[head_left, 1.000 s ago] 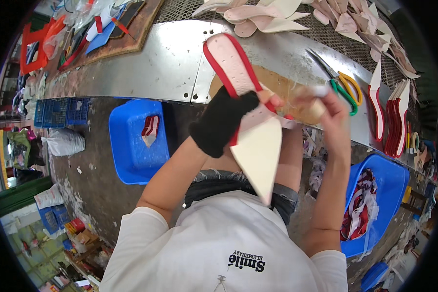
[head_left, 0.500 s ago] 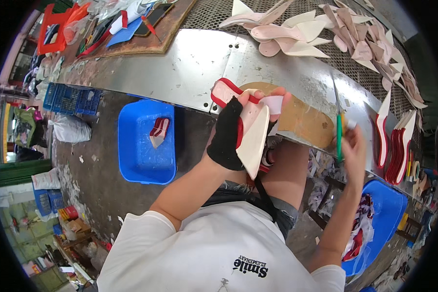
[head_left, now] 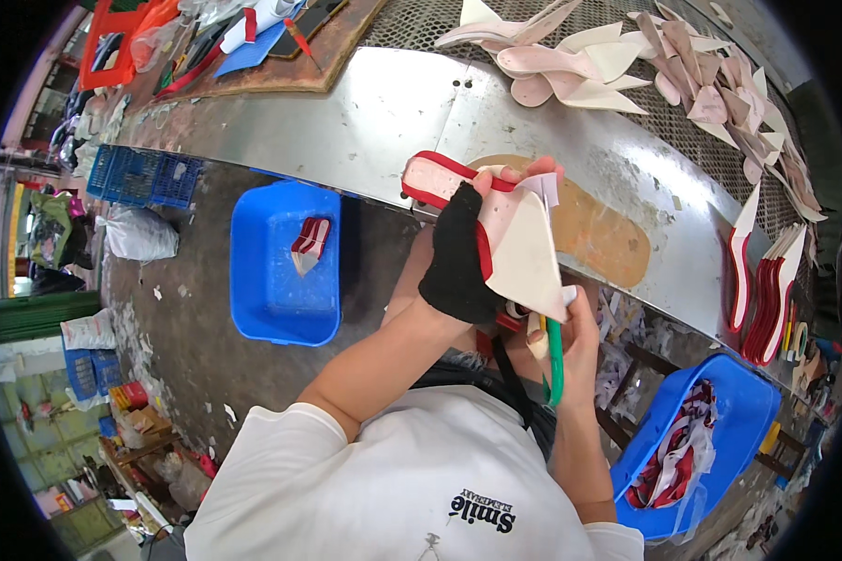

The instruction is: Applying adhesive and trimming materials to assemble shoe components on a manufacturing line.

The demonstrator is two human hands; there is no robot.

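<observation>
My left hand [head_left: 458, 262], in a black fingerless glove, is closed around a pink shoe insole [head_left: 432, 178] with red edging and a wide off-white pointed flap. The insole is held over my lap, just off the table's near edge. At the flap's lower tip is my right hand [head_left: 582, 341], with white wrapping on a fingertip. It grips scissors with a green handle [head_left: 556, 363]; their blades are mostly hidden behind the flap, so I cannot tell whether they touch it.
A metal-topped table [head_left: 384, 122] carries a brown board [head_left: 599, 234], loose pale insoles [head_left: 571, 70] and a stack of red-edged insoles [head_left: 775, 294] at right. A blue bin [head_left: 285, 304] on the left contains red-edged pieces; another blue bin [head_left: 739, 430] on the right contains scraps.
My right hand has brought the scissors left and down from beside the brown board to the flap's tip. My left hand has shifted slightly right, tilting the insole.
</observation>
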